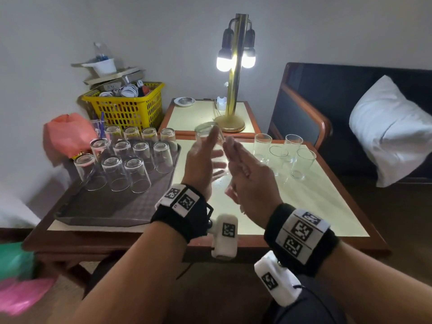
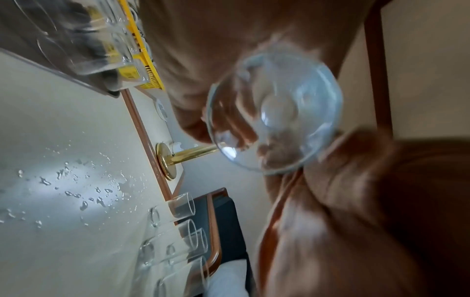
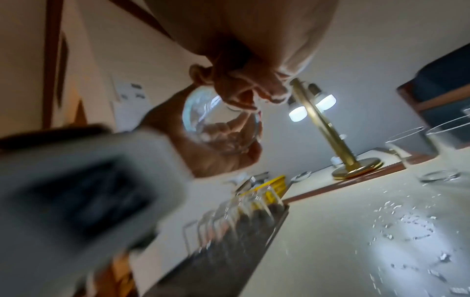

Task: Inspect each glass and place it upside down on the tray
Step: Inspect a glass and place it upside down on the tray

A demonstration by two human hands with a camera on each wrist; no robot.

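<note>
Wrist bands with printed markers nearest the lens, one on each forearm. Left hand and right hand raised over the table, palms facing, a clear glass between them. Glass tilted, one end up and away toward the lamp; which end, can't tell. Left fingers curl round the glass, seen through its wall from the left wrist. Right hand: fingers nearly straight along the glass side in the head view; whether they wrap it, can't tell.

Tray left of the hands, on the table; about a dozen glasses stand on it upside down. Four upright glasses right of the hands. Water drops on the table below the hands. Yellow basket behind the tray.
</note>
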